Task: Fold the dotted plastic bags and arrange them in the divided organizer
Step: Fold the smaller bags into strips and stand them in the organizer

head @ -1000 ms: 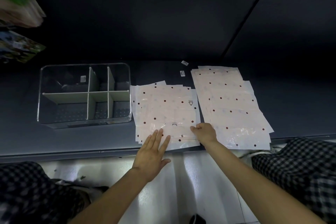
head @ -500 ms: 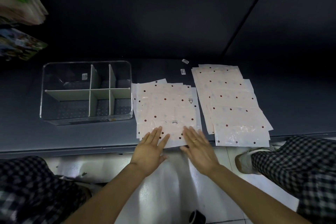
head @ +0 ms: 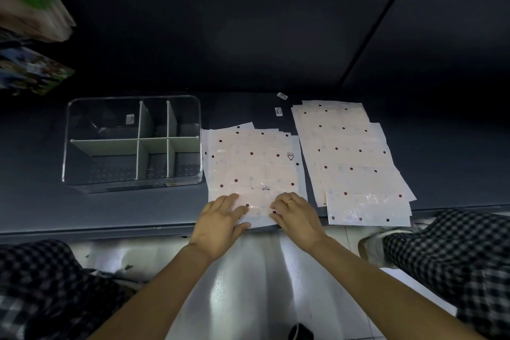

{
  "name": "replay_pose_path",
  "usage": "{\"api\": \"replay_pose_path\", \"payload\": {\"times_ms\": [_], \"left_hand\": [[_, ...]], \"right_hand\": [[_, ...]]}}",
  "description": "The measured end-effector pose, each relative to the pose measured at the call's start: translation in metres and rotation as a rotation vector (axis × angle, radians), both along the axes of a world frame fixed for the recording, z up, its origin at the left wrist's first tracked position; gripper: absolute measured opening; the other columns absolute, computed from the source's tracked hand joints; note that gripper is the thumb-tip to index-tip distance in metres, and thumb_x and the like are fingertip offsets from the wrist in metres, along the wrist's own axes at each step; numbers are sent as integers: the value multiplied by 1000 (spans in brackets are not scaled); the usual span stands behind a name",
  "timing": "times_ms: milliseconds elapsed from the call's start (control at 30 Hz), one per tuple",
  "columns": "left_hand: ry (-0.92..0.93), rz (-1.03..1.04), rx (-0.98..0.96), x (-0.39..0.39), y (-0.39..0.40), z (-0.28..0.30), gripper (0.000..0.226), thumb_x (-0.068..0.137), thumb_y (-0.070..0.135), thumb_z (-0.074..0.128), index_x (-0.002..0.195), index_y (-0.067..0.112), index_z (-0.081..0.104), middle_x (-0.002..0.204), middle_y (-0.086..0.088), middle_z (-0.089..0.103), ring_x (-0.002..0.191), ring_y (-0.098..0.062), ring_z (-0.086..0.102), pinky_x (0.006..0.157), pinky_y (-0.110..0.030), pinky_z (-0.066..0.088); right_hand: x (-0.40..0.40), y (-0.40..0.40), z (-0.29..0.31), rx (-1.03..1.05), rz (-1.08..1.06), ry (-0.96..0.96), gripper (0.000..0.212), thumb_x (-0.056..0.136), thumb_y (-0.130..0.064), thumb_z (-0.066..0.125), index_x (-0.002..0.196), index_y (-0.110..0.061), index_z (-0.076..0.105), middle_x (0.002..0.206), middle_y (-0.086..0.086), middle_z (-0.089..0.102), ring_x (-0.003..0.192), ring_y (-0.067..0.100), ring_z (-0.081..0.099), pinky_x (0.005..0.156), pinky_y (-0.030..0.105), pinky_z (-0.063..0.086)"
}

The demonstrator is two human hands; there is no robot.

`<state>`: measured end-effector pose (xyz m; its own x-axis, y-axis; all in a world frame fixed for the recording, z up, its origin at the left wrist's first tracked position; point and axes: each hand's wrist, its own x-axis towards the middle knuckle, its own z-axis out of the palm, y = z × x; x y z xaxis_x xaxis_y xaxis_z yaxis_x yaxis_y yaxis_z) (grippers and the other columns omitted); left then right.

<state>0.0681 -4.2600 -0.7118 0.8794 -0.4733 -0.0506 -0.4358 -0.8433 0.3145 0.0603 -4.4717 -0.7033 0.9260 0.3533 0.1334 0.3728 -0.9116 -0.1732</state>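
Two stacks of pale plastic bags with dark dots lie flat on the dark shelf. The middle stack (head: 254, 163) sits just right of the clear divided organizer (head: 132, 143), whose compartments hold nothing. The right stack (head: 350, 157) fans out toward the near edge. My left hand (head: 220, 223) rests on the middle stack's near edge, fingers on top and thumb at the edge, pinching the top bag. A little to its right, my right hand (head: 295, 215), which wears a ring, curls its fingers onto the same near edge. Its thumb is hidden.
Two small white labels (head: 280, 103) lie on the shelf behind the stacks. Packaged goods (head: 30, 33) hang at the upper left. The shelf's front lip (head: 110, 229) runs across the view, with my checkered trouser knees and a shoe (head: 372, 246) on the pale floor below.
Both hands moved forward from the shelf's lip onto the middle stack's near edge. Their fingers went from flat and spread to curled on the top bag.
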Motion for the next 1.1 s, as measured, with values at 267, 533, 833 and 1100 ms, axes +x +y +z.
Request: {"api": "replay_pose_path", "payload": {"times_ms": [267, 533, 833, 1100], "left_hand": [[19, 71, -95, 16, -7, -5, 33, 93, 40, 53, 119, 22, 61, 122, 0, 54, 112, -23, 50, 94, -33, 36], [75, 112, -86, 28, -6, -8, 23, 94, 26, 53, 114, 24, 63, 122, 9, 55, 113, -16, 48, 92, -25, 33], [141, 173, -289, 33, 3, -7, 13, 83, 22, 70, 92, 15, 63, 112, 8, 59, 104, -19, 47, 85, -29, 36], [427, 498, -560, 47, -1, -4, 12, 89, 16, 62, 87, 15, 51, 74, -1, 49, 71, -16, 43, 60, -25, 34]], "right_hand": [[7, -5, -1, -45, 23, -20, 17, 62, -20, 87, 64, -16, 70, 72, -6, 66, 65, 13, 64, 48, 16, 49], [13, -3, 0, -60, 51, -25, 21, 56, -20, 89, 61, -16, 68, 68, -5, 64, 59, 13, 61, 43, 16, 46], [20, -14, 3, 357, -128, 449, 13, 98, -22, 44, 101, -17, 55, 105, -6, 64, 100, 13, 54, 83, 33, 47], [51, -36, 6, 681, -417, 631, 14, 80, -22, 74, 78, -23, 60, 72, -9, 60, 66, 9, 51, 56, 14, 39]]}}
